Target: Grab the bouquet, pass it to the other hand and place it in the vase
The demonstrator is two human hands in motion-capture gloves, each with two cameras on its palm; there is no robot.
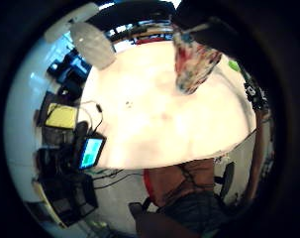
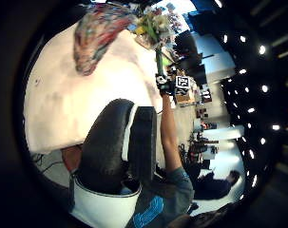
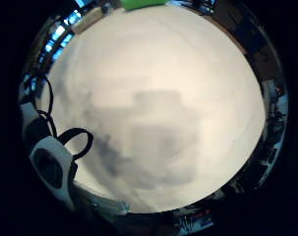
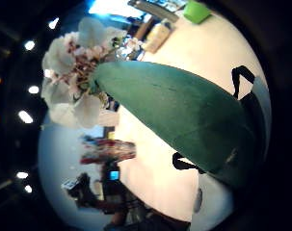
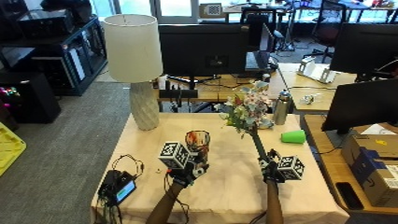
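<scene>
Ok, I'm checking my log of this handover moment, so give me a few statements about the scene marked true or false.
1. The right hand holds the bouquet by its green stem, flowers up. True.
2. The bouquet already stands in the vase. False: it is held up in the air to the vase's side, apart from it.
3. The left hand grips the bouquet too. False: it is near the vase and touches no part of the bouquet.
4. A green cup sits on the table. True.
5. The lamp lies tipped over. False: it stands upright at the table's far left corner.
</scene>
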